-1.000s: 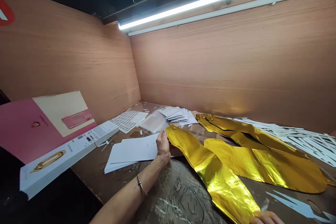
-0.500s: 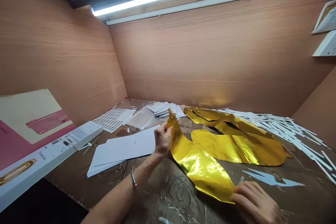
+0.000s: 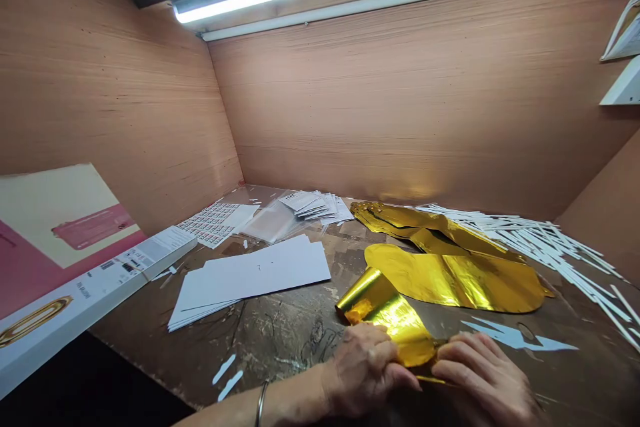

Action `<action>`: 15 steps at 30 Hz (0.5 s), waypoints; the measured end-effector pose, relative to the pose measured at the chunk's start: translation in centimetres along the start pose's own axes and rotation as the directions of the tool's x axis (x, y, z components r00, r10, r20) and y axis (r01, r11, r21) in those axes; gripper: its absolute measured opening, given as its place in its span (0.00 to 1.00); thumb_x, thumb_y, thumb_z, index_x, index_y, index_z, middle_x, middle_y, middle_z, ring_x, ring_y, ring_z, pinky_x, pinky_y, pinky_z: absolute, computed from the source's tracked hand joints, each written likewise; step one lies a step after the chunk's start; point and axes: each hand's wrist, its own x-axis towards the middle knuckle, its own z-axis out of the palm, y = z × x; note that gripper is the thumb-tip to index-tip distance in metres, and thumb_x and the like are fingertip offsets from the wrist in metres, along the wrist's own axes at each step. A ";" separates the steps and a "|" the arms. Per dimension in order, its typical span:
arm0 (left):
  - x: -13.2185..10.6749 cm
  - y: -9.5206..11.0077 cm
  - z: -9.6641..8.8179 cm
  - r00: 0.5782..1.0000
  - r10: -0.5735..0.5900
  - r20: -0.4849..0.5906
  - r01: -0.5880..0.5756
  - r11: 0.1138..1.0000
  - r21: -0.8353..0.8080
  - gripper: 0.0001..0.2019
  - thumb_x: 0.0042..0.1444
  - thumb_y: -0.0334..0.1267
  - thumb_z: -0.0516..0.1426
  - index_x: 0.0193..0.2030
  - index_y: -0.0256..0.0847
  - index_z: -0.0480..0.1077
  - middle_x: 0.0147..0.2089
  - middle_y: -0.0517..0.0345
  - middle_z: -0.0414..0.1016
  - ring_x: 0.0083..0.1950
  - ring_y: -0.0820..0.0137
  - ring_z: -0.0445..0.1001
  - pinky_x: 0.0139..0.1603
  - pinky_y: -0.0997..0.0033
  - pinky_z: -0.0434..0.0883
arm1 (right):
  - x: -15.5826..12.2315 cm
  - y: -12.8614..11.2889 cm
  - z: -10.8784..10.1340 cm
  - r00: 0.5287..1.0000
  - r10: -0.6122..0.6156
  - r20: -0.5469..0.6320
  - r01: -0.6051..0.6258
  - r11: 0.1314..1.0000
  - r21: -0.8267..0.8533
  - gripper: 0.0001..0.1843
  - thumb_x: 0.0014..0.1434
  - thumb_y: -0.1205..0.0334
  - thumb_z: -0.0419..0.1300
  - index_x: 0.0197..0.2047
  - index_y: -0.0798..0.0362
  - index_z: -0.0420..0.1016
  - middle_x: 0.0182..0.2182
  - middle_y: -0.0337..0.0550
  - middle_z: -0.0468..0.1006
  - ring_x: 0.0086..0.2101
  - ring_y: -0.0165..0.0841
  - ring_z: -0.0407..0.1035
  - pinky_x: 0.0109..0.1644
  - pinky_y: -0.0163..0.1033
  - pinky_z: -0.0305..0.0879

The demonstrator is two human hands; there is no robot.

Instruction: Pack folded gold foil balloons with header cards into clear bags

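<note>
My left hand (image 3: 363, 370) and my right hand (image 3: 480, 373) sit at the near edge of the worktop, both gripping a gold foil piece (image 3: 385, 307). The foil is rolled up from the near end into a loose tube, and its open end points to the far left. Just beyond my hands lies a flat gold foil shape (image 3: 450, 280), with a stack of further gold foil pieces (image 3: 415, 225) behind it. A stack of white card sheets (image 3: 250, 277) lies left of my hands, apart from them.
The scarred brown worktop (image 3: 300, 340) is walled by wood panels on the left and back. Many white paper strips (image 3: 540, 243) spread at the right. Label sheets (image 3: 210, 223), clear plastic sleeves (image 3: 267, 221) and white cards (image 3: 310, 205) lie at the back. A long white box (image 3: 95, 293) rests at the left.
My left hand has come down from the far end of the gold foil, and the foil is now rolled up between both hands. The white card stack is no longer overlapped by my arm.
</note>
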 end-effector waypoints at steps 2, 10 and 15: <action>-0.5 -0.2 -0.9 0.997 0.062 0.056 -0.058 0.995 -0.079 0.23 0.52 0.57 0.46 0.28 0.36 0.65 0.27 0.54 0.69 0.33 0.69 0.68 0.37 0.72 0.65 | 1.1 0.1 -0.5 0.999 0.038 0.026 -0.039 0.998 0.039 0.06 0.54 0.68 0.50 0.32 0.52 0.68 0.29 0.44 0.69 0.31 0.34 0.62 0.33 0.41 0.56; -1.7 -0.8 -3.6 0.947 0.149 0.283 -0.100 0.978 -0.183 0.21 0.50 0.51 0.53 0.45 0.37 0.62 0.44 0.50 0.68 0.46 0.65 0.66 0.47 0.71 0.63 | 9.5 1.9 3.2 0.938 -0.026 0.347 -0.081 0.953 0.291 0.05 0.53 0.69 0.54 0.28 0.52 0.68 0.36 0.39 0.70 0.38 0.32 0.61 0.43 0.40 0.58; -1.9 -1.5 -3.6 0.908 0.178 0.379 -0.166 0.984 -0.065 0.17 0.51 0.50 0.52 0.38 0.35 0.64 0.39 0.52 0.69 0.39 0.69 0.67 0.41 0.75 0.65 | 11.0 3.2 7.8 0.858 -0.041 0.511 -0.153 0.931 0.330 0.02 0.49 0.64 0.60 0.27 0.52 0.72 0.33 0.37 0.70 0.35 0.29 0.62 0.40 0.35 0.59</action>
